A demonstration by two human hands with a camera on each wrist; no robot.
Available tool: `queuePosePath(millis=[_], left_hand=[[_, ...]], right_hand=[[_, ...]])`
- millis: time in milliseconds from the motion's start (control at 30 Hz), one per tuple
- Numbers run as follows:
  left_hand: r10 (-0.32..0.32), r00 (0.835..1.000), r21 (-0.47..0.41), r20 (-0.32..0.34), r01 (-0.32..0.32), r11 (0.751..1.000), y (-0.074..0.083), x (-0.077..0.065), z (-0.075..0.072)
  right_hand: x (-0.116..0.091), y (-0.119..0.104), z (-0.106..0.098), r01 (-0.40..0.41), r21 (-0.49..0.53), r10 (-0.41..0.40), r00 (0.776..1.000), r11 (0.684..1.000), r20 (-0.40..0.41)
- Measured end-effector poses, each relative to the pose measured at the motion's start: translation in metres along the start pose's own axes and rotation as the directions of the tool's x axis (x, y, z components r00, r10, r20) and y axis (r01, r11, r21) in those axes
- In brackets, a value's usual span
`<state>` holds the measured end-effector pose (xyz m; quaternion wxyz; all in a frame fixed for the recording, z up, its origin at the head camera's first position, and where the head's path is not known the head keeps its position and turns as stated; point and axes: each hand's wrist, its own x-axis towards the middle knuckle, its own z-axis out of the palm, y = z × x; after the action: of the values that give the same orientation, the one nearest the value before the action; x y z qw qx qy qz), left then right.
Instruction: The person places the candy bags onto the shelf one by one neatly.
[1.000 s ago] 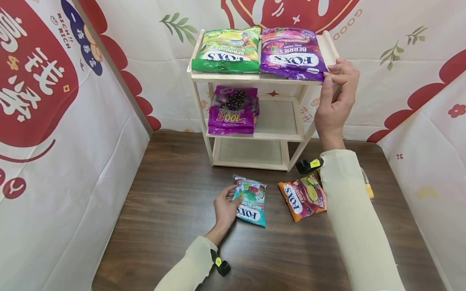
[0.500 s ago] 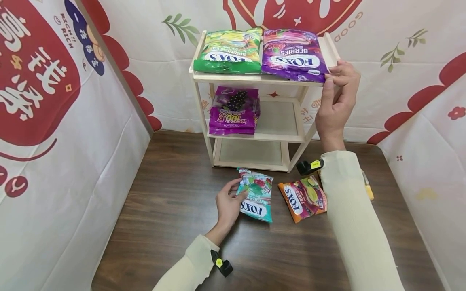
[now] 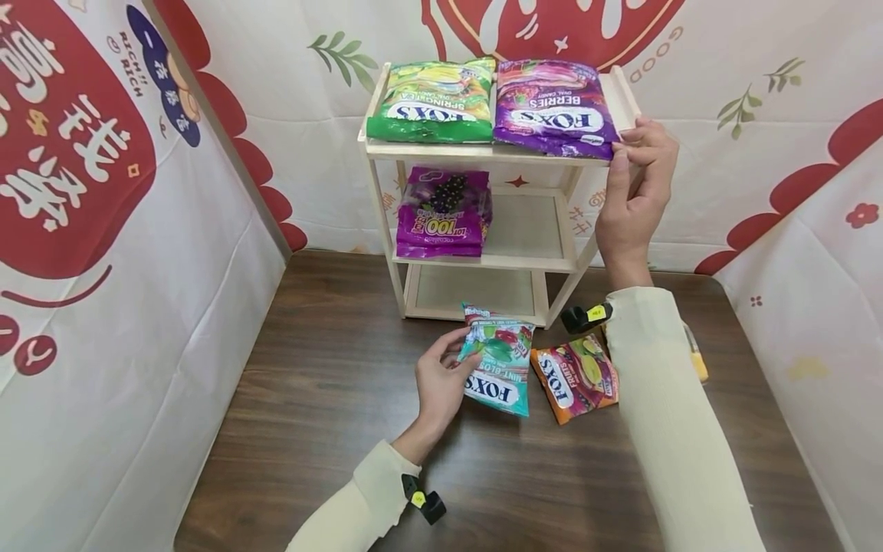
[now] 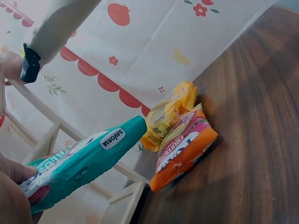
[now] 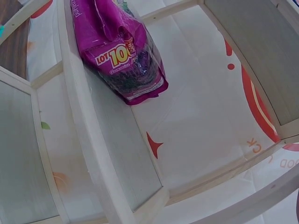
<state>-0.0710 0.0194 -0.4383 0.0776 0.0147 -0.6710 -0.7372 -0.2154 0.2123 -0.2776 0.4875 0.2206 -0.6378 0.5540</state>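
My left hand pinches the left edge of a teal Fox's candy bag, lifted off the table in front of the shelf. In the left wrist view the same teal bag is gripped by the thumb at lower left. My right hand grips the top right front corner of a pale wooden shelf, fingertips beside the corner of a purple Berries candy bag. Left of that bag lies a green Spring Tea bag. A magenta gummy bag stands on the middle tier's left side.
An orange Fruits candy bag lies on the wooden table, right of the teal bag. Behind it is a yellow package, mostly hidden by the right sleeve in the head view. Printed cloth walls enclose the table.
My left hand has moved to the right and toward the shelf, raising the teal candy bag from the table. The right hand stays at the shelf corner.
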Motion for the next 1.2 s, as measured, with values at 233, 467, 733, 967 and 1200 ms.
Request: queuePosePath(millis=[233, 467, 733, 967, 1200], left_hand=[[0.058, 0.998, 0.005, 0.013, -0.058, 0.998, 0.015, 0.009, 0.006], [0.144, 0.99, -0.008, -0.004, -0.144, 0.99, 0.034, 0.021, 0.013], [0.204, 0.979, -0.001, -0.019, -0.204, 0.979, 0.053, 0.03, 0.022], [0.245, 0.969, -0.011, -0.019, -0.246, 0.969, 0.058, 0.038, 0.027], [0.236, 0.971, -0.04, -0.03, -0.237, 0.971, 0.062, 0.05, 0.035]], right_hand=[[0.001, 0.0, -0.001, -0.008, 0.022, 0.008, 1.0, 1.0, -0.005], [0.001, -0.002, -0.001, -0.028, 0.006, 0.028, 1.0, 1.0, -0.011], [0.001, -0.002, -0.001, -0.024, 0.015, 0.024, 1.0, 1.0, -0.006], [0.001, -0.001, 0.0, -0.024, 0.024, 0.024, 1.0, 0.999, -0.007], [0.0, 0.0, 0.0, -0.022, 0.025, 0.023, 1.0, 0.999, -0.013]])
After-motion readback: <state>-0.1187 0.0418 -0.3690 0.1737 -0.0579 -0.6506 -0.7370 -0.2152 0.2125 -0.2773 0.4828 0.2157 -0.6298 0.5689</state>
